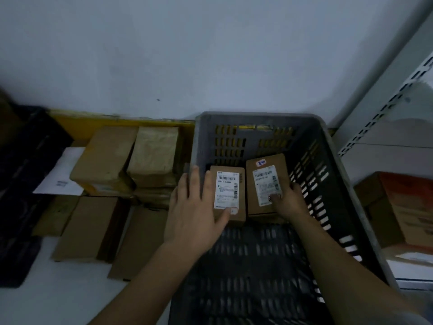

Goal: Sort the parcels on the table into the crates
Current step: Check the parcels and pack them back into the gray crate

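Head view looks down into the gray crate [346, 174] at right of center, where 2 labeled parcels lie side by side. My left hand [194, 207] grasps the left parcel [230, 184]; my right hand [287, 202] grasps the right parcel [264, 179]. More brown parcels [105, 160] sit on the table [46, 296] at left.

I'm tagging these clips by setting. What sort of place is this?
Probably a parcel sorting or stock room. Both hands set cardboard parcels with barcode labels into a grey slotted crate, more brown parcels lie stacked on the table beside it, and slotted metal shelving stands at the right.
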`<state>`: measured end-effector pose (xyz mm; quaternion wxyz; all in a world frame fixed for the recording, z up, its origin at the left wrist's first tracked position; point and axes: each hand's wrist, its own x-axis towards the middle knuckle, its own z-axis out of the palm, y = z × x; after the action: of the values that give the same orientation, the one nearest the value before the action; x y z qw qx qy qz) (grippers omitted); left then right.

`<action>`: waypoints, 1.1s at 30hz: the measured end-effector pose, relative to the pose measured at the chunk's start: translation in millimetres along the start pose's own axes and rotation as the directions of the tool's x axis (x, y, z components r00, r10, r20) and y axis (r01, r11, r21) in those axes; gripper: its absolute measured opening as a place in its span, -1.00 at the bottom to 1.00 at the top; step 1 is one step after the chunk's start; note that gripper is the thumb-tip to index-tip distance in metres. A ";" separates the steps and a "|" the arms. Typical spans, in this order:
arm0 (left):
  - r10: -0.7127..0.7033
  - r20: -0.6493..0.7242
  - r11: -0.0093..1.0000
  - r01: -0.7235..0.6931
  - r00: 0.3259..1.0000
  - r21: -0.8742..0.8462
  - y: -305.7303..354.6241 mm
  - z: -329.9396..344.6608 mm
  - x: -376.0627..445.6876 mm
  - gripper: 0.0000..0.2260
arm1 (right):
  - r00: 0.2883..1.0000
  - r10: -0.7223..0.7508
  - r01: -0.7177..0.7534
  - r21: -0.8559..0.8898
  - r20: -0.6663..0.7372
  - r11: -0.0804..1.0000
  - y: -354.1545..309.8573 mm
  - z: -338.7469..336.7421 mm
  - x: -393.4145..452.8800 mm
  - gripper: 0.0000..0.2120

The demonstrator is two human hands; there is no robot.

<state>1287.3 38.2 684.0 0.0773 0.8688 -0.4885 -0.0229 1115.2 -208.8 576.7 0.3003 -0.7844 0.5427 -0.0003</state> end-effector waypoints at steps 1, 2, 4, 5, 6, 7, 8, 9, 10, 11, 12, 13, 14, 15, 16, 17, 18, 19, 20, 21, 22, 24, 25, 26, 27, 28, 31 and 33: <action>-0.006 0.002 1.000 0.006 1.000 0.005 -0.3 0.0 -0.5 -0.15 | 0.999 -0.003 0.005 -0.043 0.046 0.999 2.6 4.2 1.9 -0.26; -0.013 0.003 1.000 0.013 1.000 0.014 -0.2 -0.2 -0.4 -0.15 | 0.997 -0.003 0.011 -0.093 0.082 0.996 5.1 7.7 3.3 -0.18; -0.025 -0.004 0.999 0.025 1.000 0.031 0.3 0.6 0.1 -0.15 | 0.991 0.011 0.015 -0.187 0.134 0.982 9.6 12.5 6.2 -0.06; -0.029 -0.004 0.999 0.029 1.000 0.034 0.8 1.3 0.3 -0.15 | 0.987 0.024 0.012 -0.228 0.159 0.974 10.9 13.8 7.3 -0.03; -0.030 -0.002 0.999 0.030 1.000 0.036 0.9 1.8 0.6 -0.15 | 0.984 0.037 0.009 -0.256 0.177 0.967 11.6 14.8 7.7 -0.02; -0.032 0.000 0.999 0.032 0.999 0.037 0.7 2.5 0.7 -0.15 | 0.981 0.046 0.006 -0.272 0.187 0.962 11.4 15.9 7.6 -0.03; -0.035 0.003 0.999 0.034 0.999 0.039 0.4 3.4 0.6 -0.15 | 0.980 0.050 0.007 -0.286 0.190 0.958 10.5 16.7 7.7 -0.04; -0.037 0.007 0.998 0.037 0.999 0.043 0.1 4.0 0.3 -0.15 | 0.980 0.051 0.010 -0.305 0.190 0.952 9.2 17.8 7.9 -0.06; -0.038 0.007 0.998 0.038 0.999 0.046 0.1 4.3 -0.1 -0.15 | 0.981 0.053 0.011 -0.327 0.188 0.945 7.6 18.7 8.2 -0.08; -0.041 0.005 0.998 0.040 0.999 0.047 0.2 4.4 0.0 -0.15 | 0.981 0.058 0.010 -0.350 0.183 0.937 5.8 19.0 8.3 -0.09; -0.045 0.004 0.998 0.045 0.999 0.049 0.4 4.0 0.7 -0.16 | 0.983 0.061 0.009 -0.375 0.175 0.927 3.3 18.7 8.1 -0.09; -0.049 0.008 0.997 0.049 0.999 0.052 0.4 3.2 1.3 -0.16 | 0.985 0.060 0.010 -0.402 0.160 0.916 0.6 18.3 7.4 -0.10; -0.051 0.011 0.997 0.051 0.999 0.056 0.1 2.3 1.6 -0.16 | 0.988 0.053 0.013 -0.429 0.143 0.903 -2.0 18.0 5.5 -0.11; -0.053 0.010 0.997 0.052 0.999 0.057 -0.5 1.5 1.7 -0.17 | 0.991 0.043 0.019 -0.453 0.126 0.891 -4.5 17.8 2.5 -0.12; -0.057 0.004 0.997 0.057 0.998 0.053 -0.8 0.4 1.9 -0.19 | 0.993 0.032 0.027 -0.477 0.115 0.878 -7.0 17.3 -0.8 -0.13; -0.066 -0.003 0.997 0.066 0.998 0.044 -0.5 -1.2 1.9 -0.21 | 0.994 0.021 0.038 -0.497 0.111 0.867 -9.5 16.9 -4.3 -0.13; -0.076 -0.011 0.997 0.076 0.997 0.029 0.1 -3.1 1.1 -0.22 | 0.994 0.013 0.045 -0.510 0.110 0.859 -12.1 16.7 -8.3 -0.14; -0.084 -0.022 0.996 0.084 0.996 0.009 0.8 -4.8 0.5 -0.24 | 0.995 0.003 0.049 -0.514 0.099 0.856 -15.3 16.5 -11.8 -0.15; -0.086 -0.033 0.996 0.085 0.996 -0.013 1.5 -5.9 0.1 -0.25 | 0.996 -0.009 0.051 -0.516 0.084 0.855 -18.9 15.7 -14.9 -0.17; -0.084 -0.039 0.996 0.082 0.996 -0.040 1.7 -7.2 -0.1 -0.26 | 0.997 -0.021 0.055 -0.511 0.071 0.858 -23.7 14.0 -17.7 -0.19; -0.079 -0.039 0.995 0.076 0.996 -0.071 0.6 -8.7 -1.0 -0.26 | 0.998 -0.036 0.062 -0.501 0.061 0.863 -29.9 12.5 -21.4 -0.20; -0.075 -0.058 0.989 0.066 0.996 -0.134 -6.2 -13.0 -3.6 -0.26 | 0.997 -0.079 0.077 -0.472 0.015 0.878 -43.4 10.0 -32.3 -0.22; -0.079 -0.075 0.984 0.066 0.994 -0.163 -11.5 -16.1 -4.7 -0.26 | 0.994 -0.103 0.084 -0.459 -0.017 0.884 -50.2 8.5 -38.8 -0.23; -0.086 -0.096 0.981 0.067 0.992 -0.183 -18.3 -19.5 -5.5 -0.25 | 0.991 -0.128 0.094 -0.444 -0.048 0.891 -57.7 6.0 -45.6 -0.23; -0.091 -0.114 0.979 0.068 0.989 -0.190 -27.3 -22.4 -6.1 -0.25 | 0.985 -0.152 0.106 -0.424 -0.077 0.900 -66.6 3.0 -52.8 -0.23; -0.095 -0.123 0.981 0.072 0.988 -0.182 -38.2 -23.9 -7.9 -0.27 | 0.979 -0.175 0.119 -0.402 -0.104 0.908 -76.4 0.2 -61.4 -0.23; -0.096 -0.086 0.987 0.084 0.992 -0.133 -79.1 -21.2 -18.1 -0.30 | 0.951 -0.232 0.161 -0.316 -0.202 0.935 -111.0 -5.0 -91.3 -0.26; -0.100 -0.037 0.990 0.095 0.994 -0.108 -109.2 -15.9 -30.5 -0.29 | 0.932 -0.266 0.192 -0.287 -0.247 0.939 -138.8 -2.0 -115.0 -0.27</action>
<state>1365.5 121.8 681.4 0.1323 0.8867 -0.4417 -0.0342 1185.5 -79.8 681.2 0.1133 -0.8670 0.4792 -0.0768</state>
